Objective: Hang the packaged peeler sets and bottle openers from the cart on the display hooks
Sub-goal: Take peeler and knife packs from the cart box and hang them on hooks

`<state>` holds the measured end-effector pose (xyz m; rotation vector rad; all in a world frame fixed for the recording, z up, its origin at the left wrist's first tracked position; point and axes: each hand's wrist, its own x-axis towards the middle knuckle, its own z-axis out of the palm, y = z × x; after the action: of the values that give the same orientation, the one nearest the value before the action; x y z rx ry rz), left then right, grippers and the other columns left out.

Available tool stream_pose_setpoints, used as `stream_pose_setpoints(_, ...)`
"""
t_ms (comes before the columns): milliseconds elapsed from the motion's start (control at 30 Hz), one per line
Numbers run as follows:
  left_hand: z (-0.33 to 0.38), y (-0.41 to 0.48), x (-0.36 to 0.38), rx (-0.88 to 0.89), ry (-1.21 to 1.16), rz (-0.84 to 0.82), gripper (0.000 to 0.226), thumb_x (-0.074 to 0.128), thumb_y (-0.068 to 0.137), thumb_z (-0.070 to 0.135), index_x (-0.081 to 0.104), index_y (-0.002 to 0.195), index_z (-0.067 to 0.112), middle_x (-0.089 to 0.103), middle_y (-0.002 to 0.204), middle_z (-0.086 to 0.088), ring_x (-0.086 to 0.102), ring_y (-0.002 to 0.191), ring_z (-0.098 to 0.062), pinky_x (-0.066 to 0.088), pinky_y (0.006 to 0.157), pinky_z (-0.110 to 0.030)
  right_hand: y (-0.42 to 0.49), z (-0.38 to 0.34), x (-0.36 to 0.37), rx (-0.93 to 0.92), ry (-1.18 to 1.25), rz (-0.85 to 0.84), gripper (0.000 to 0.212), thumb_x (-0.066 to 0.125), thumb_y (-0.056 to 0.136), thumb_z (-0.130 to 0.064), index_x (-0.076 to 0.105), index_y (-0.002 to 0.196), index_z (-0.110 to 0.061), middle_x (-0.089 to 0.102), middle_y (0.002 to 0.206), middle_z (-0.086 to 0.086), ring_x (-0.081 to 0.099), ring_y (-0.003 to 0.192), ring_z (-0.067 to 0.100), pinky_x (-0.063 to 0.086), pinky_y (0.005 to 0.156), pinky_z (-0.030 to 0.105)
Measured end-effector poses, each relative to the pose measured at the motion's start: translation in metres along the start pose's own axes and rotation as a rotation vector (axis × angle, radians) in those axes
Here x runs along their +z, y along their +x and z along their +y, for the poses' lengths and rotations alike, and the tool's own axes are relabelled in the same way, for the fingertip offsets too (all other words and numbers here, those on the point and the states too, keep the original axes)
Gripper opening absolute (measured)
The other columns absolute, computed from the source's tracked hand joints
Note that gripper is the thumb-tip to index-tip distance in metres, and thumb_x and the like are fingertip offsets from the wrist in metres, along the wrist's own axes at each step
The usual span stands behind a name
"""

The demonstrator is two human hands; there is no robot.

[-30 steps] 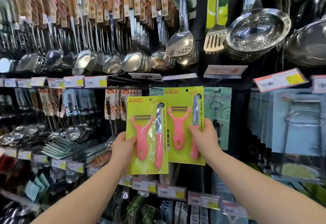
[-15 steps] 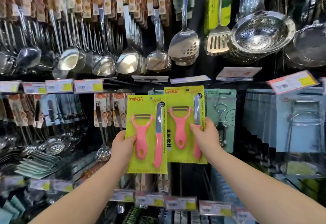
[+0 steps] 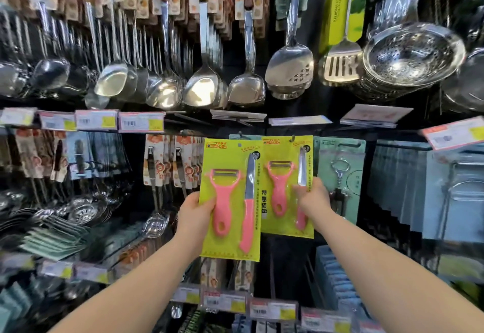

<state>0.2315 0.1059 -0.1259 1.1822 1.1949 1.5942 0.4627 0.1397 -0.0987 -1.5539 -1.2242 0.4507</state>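
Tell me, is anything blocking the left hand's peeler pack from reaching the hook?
Only the other peeler set, which the right hand holds at the hook. The peeler set in the left hand overlaps its front; nothing else visibly intervenes.

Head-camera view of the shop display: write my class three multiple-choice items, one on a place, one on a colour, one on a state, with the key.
1. Where is the teal-carded metal bottle opener relative to the two yellow-green peeler packs? A) left B) right C) below
2. The plastic peelers are: A) pink B) blue C) black
3. The left hand is: A) idle B) pointing C) gripping a pack
Key: B, it hangs beyond the pack in the right hand; A, both are pink; C, it clasps a pack's edge.
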Motion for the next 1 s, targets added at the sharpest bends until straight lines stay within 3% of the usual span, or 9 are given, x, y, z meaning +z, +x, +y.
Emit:
stream_pose_setpoints(133, -0.001, -0.002, 0.005, 0.013, 0.001, -0.031, 0.012, 0.058, 0.091, 0.017, 0.060, 0.092, 0.005, 0.066, 0.087, -0.011, 0.061, 0.083, -0.026, 0.049, 0.084, -0.047, 0.006, 0.002, -0.006, -0.010, -0.103, -0.063, 0.060, 0.054, 0.092, -0.034, 0.033, 0.140, -0.006, 0.046, 0.137, 0.017, 0.049, 0.119, 0.033, 0.041, 0.092, 0.038)
stream_pose_setpoints(233, -0.002, -0.005, 0.013, 0.023, 0.000, -0.055, 0.014, 0.057, 0.092, 0.018, 0.059, 0.097, 0.004, 0.066, 0.091, -0.012, 0.061, 0.085, -0.027, 0.048, 0.087, -0.051, -0.009, 0.004, -0.013, -0.110, -0.119, 0.032, 0.058, 0.054, 0.092, -0.036, 0.037, 0.140, -0.010, 0.041, 0.139, 0.015, 0.049, 0.117, 0.030, 0.040, 0.097, 0.039)
stream_pose_setpoints(367, -0.001, -0.010, 0.031, 0.059, 0.002, -0.090, 0.013, 0.056, 0.091, 0.016, 0.059, 0.095, 0.004, 0.066, 0.096, -0.021, 0.062, 0.088, -0.030, 0.047, 0.089, -0.054, -0.042, -0.003, -0.017, -0.244, 0.050, -0.101, 0.036, 0.044, 0.094, -0.042, 0.055, 0.120, -0.020, 0.059, 0.110, -0.004, 0.051, 0.095, 0.010, 0.039, 0.083, 0.029)
stream_pose_setpoints(467, 0.001, -0.015, 0.047, 0.116, 0.012, -0.111, 0.007, 0.057, 0.090, 0.016, 0.060, 0.089, 0.009, 0.066, 0.092, -0.015, 0.062, 0.083, -0.026, 0.052, 0.078, -0.046, -0.059, -0.005, -0.020, -0.269, 0.093, -0.206, 0.036, 0.049, 0.092, -0.042, 0.053, 0.122, -0.022, 0.058, 0.103, -0.013, 0.054, 0.100, 0.011, 0.042, 0.080, 0.018)
stream_pose_setpoints(533, 0.002, -0.019, 0.058, 0.135, 0.002, -0.132, 0.005, 0.057, 0.090, 0.015, 0.059, 0.085, 0.015, 0.065, 0.086, -0.007, 0.061, 0.078, -0.020, 0.050, 0.071, -0.038, -0.062, -0.002, -0.022, -0.283, 0.087, -0.189, 0.043, 0.055, 0.090, -0.038, 0.050, 0.126, -0.015, 0.060, 0.104, -0.007, 0.055, 0.104, 0.017, 0.047, 0.083, 0.021)
stream_pose_setpoints(667, 0.003, -0.022, 0.074, 0.158, 0.004, -0.146, 0.007, 0.057, 0.090, 0.017, 0.058, 0.083, 0.017, 0.063, 0.081, -0.003, 0.059, 0.075, -0.017, 0.049, 0.070, -0.037, -0.059, 0.002, -0.027, -0.299, 0.039, -0.060, 0.041, 0.054, 0.091, -0.038, 0.049, 0.119, -0.009, 0.038, 0.073, -0.009, 0.041, 0.070, 0.013, 0.033, 0.058, 0.022)
stream_pose_setpoints(733, 0.006, -0.023, 0.081, 0.172, 0.022, -0.156, 0.006, 0.056, 0.090, 0.019, 0.058, 0.085, 0.016, 0.060, 0.079, -0.001, 0.057, 0.074, -0.015, 0.047, 0.067, -0.032, -0.057, 0.002, -0.030, -0.304, 0.075, -0.034, 0.028, 0.053, 0.091, -0.036, 0.053, 0.109, -0.013, 0.053, 0.078, -0.001, 0.051, 0.068, 0.015, 0.043, 0.063, 0.028)
stream_pose_setpoints(800, 0.008, -0.023, 0.086, 0.162, 0.020, -0.168, 0.009, 0.056, 0.090, 0.020, 0.056, 0.083, 0.015, 0.058, 0.076, 0.000, 0.055, 0.071, -0.014, 0.046, 0.066, -0.031, -0.055, 0.002, -0.033, -0.301, 0.107, -0.028, 0.032, 0.053, 0.092, -0.034, 0.054, 0.119, -0.016, 0.065, 0.099, 0.003, 0.061, 0.086, 0.019, 0.050, 0.076, 0.034)
stream_pose_setpoints(1000, 0.006, -0.020, 0.091, 0.113, 0.010, -0.200, 0.010, 0.055, 0.092, 0.022, 0.057, 0.087, 0.014, 0.060, 0.079, 0.000, 0.057, 0.074, -0.015, 0.048, 0.070, -0.033, -0.045, 0.006, -0.032, -0.289, 0.057, -0.031, 0.047, 0.051, 0.092, -0.036, 0.046, 0.134, -0.014, 0.061, 0.114, 0.002, 0.058, 0.100, 0.019, 0.049, 0.087, 0.037)
